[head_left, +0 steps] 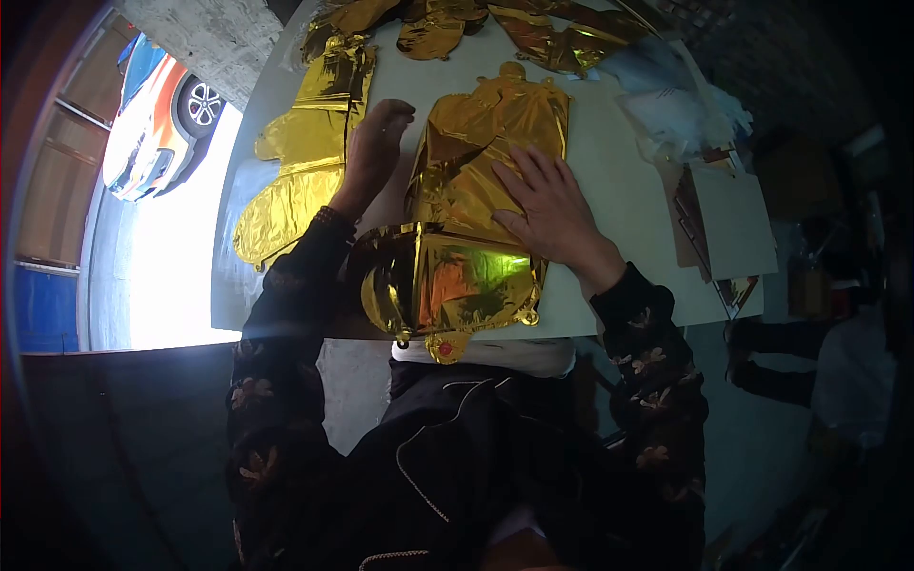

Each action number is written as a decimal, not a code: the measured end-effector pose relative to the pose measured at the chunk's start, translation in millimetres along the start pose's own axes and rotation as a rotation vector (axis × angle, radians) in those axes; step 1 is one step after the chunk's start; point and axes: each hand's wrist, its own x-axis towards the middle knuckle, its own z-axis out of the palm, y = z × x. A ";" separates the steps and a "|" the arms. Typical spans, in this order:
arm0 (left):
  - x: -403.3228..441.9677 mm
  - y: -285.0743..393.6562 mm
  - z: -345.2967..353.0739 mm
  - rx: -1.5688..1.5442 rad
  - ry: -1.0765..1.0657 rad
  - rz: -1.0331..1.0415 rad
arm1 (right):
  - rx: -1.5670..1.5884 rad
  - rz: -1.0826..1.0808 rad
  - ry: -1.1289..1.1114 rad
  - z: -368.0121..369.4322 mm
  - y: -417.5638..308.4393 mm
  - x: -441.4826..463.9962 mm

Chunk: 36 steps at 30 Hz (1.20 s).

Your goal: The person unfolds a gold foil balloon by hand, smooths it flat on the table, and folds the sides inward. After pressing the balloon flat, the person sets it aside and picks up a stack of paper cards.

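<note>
A flat, uninflated gold foil balloon (476,133) lies on the white table in front of me, its shiny lower part folded over near the edge. At the bottom a small tab with a red mark (445,349) hangs past the table edge. My right hand (552,209) rests on the foil with its fingers spread. To its left, my left hand (373,152) is raised beside the foil, fingers loosely bent, with nothing visible in it. Another gold foil balloon (309,176) lies under and beyond my left forearm.
More gold foil pieces (433,33) lie along the far side of the table (609,124). Clear plastic bags (676,105) and a pale card sheet (733,219) are at the right. Beyond the doorway on the left stands a car (157,124). A person's legs (776,357) show at the right.
</note>
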 end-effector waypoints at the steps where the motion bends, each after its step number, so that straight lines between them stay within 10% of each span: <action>1: -9.2 -4.9 -0.5 0.129 0.073 0.077 | 0.003 0.002 0.000 -0.1 -0.4 0.1; 9: -39.4 11.6 26.5 0.653 -0.223 0.168 | 0.005 -0.005 0.019 -2.3 -0.8 -0.1; 22: -10.9 31.5 25.4 -0.265 -0.072 -0.095 | 0.025 0.005 -0.002 0.8 3.2 1.0; 25: -24.7 3.7 -17.3 -0.123 -0.381 -0.130 | 0.027 0.008 -0.025 -1.5 2.5 1.8; 36: -118.6 61.4 -62.7 0.474 -0.328 -0.137 | 0.001 -0.044 0.043 -17.0 -2.6 -4.6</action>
